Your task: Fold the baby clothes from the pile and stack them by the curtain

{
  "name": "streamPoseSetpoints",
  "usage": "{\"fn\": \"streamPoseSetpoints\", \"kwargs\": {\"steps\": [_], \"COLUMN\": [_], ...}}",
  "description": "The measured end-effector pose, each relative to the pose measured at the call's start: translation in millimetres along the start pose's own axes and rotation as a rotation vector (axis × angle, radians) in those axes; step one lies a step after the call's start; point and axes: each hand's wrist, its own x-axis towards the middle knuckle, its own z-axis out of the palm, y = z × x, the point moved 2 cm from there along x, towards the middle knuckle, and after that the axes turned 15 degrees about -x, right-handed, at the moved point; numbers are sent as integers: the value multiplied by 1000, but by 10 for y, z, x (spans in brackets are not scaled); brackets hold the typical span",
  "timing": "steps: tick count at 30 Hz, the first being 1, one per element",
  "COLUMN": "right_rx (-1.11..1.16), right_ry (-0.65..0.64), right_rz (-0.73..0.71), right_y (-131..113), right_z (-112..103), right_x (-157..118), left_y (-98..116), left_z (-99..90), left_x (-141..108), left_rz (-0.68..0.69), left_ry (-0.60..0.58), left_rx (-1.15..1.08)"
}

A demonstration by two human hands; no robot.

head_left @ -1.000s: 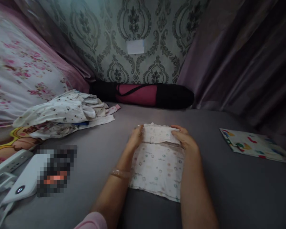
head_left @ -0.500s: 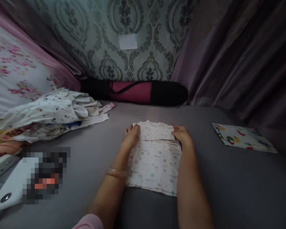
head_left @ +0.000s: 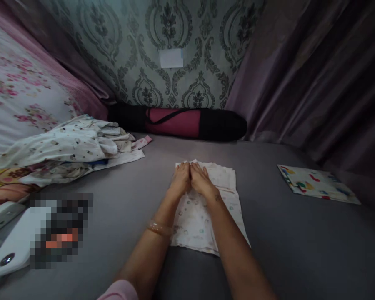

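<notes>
A white garment point(head_left: 203, 230) with small printed figures lies partly folded on the grey sheet, its far end turned over into a band. My left hand point(head_left: 181, 178) rests flat on the left part of that band, fingers stretched forward. Right beside it, my right hand point(head_left: 200, 179) also presses flat on the cloth, the two hands touching or nearly so. Neither hand grips the fabric. My forearms cover parts of the garment's left side and middle.
A pile of loose clothes point(head_left: 78, 143) lies at the left. A folded patterned cloth point(head_left: 318, 183) sits at the right. A black and red long bag point(head_left: 175, 123) runs along the wall. A white power strip point(head_left: 3, 216) and a white device point(head_left: 21, 237) are at the near left.
My right hand has left the garment's right edge and moved left, next to my left hand. My left hand has shifted slightly right onto the band. The view has shifted a little.
</notes>
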Motion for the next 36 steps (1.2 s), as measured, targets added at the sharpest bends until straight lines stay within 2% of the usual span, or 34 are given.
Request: {"fn": "streamPoseSetpoints", "kwargs": {"steps": [3, 7, 13, 18, 26, 32, 36], "right_rx": [-25, -43, -93, -152, -216, -236, -238], "right_ry": [-78, -51, -9, -2, -46, 30, 74], "right_rz": [-35, -19, 70, 167, 263, 318, 275], "right_y": [-112, -79, -8, 223, 526, 735, 950], "right_z": [122, 210, 287, 279, 237, 314, 318], "right_x": [-8, -2, -47, -230, -433, -537, -690], "left_y": [-151, -313, -306, -238, -270, -285, -302], "left_z": [28, 91, 48, -20, 11, 24, 11], "left_x": [1, 14, -36, -84, -79, -104, -120], "left_rz": [-12, -24, -78, -107, -138, -101, -75], "left_ry": [-2, -10, -48, -73, -53, -23, -27], "left_rx": [-76, -90, 39, 120, 137, 156, 187]}}
